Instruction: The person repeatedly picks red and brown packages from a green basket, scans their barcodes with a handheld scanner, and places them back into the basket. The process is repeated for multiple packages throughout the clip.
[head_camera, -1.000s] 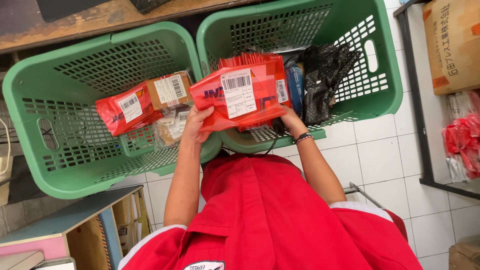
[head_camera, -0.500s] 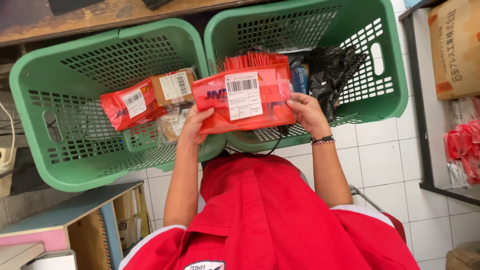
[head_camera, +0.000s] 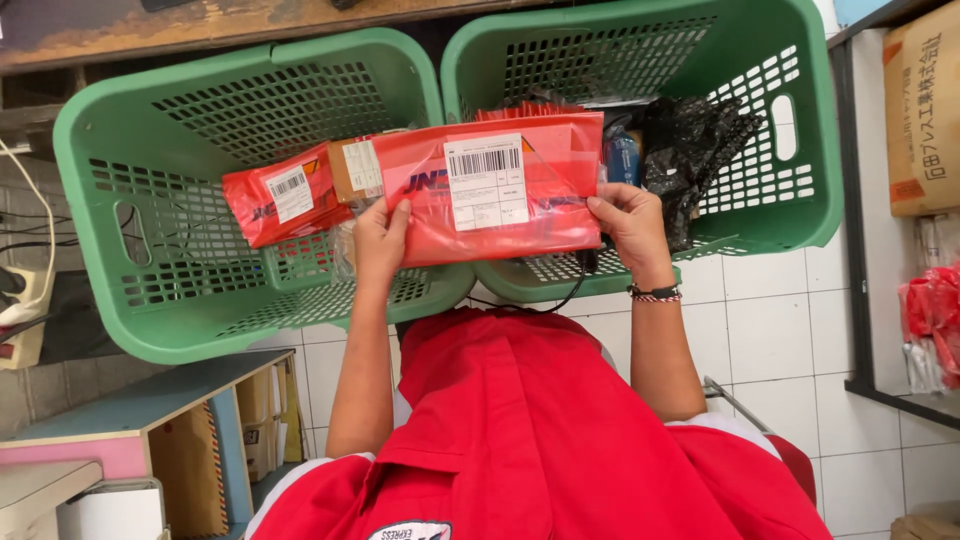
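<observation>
Both hands hold one red parcel (head_camera: 490, 190) flat and label-up over the gap between two green baskets. The left hand (head_camera: 380, 240) is closed on the parcel's lower left edge, thumb on top and fingers hidden beneath. The right hand (head_camera: 628, 222) is closed on the right edge the same way, thumb over the face.

To do this well, the grip should likely stay at the edges, so the white label (head_camera: 486, 182) remains uncovered and readable. Keeping the soft bag level and taut between the hands would stop it sagging or folding across the label.

From the left hand, the parcel's centre lies at about 2 o'clock; from the right hand, at about 10 o'clock. It spans the whole space between them, touching both.

The left basket (head_camera: 100, 270) holds a smaller red parcel (head_camera: 285, 200) and a brown box (head_camera: 352, 170), just beside the held parcel at 9 o'clock. The right basket (head_camera: 800, 130) holds a black bag (head_camera: 690, 150) at 3 o'clock.
</observation>
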